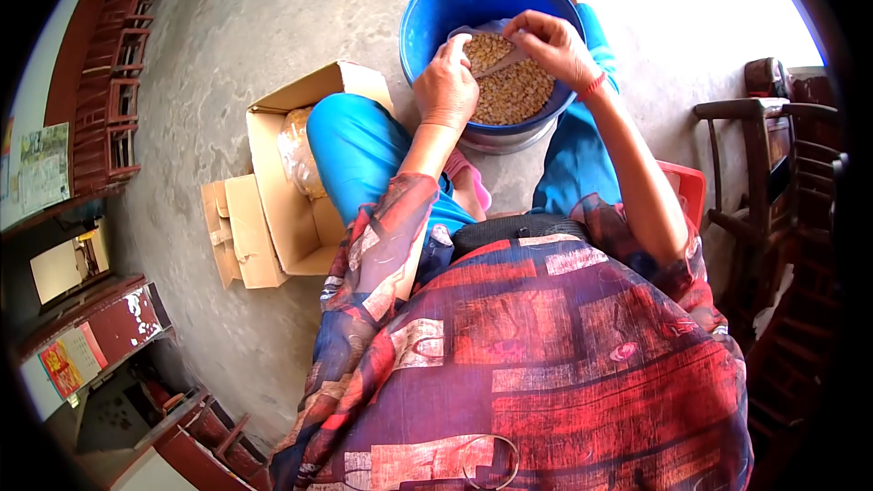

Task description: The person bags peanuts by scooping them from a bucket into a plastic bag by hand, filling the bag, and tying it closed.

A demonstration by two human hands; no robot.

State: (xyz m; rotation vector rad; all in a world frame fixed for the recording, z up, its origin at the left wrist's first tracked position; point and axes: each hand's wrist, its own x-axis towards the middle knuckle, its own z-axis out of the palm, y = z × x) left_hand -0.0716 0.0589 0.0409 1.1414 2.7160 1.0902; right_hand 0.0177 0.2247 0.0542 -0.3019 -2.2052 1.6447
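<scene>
A blue round tub point(420, 29) stands on the floor between my knees, with a layer of yellowish kernels point(518, 102), perhaps corn, inside. Over it, a clear plastic bag point(498, 62) with more of the same kernels is stretched between both hands. My left hand point(447, 86) pinches the bag's left edge between thumb and fingers. On the other side, my right hand point(553, 47), with a red string on the wrist, grips the bag's upper right edge. The bag's lower part seems to rest among the kernels; where it ends is hard to make out.
An open cardboard box point(314, 241) lies left of my knee, holding a clear bag point(298, 150) of yellowish contents. A red plastic object point(687, 189) is beside my right thigh. Dark wooden chairs point(759, 164) stand at right, and brown wooden furniture point(123, 95) at far left.
</scene>
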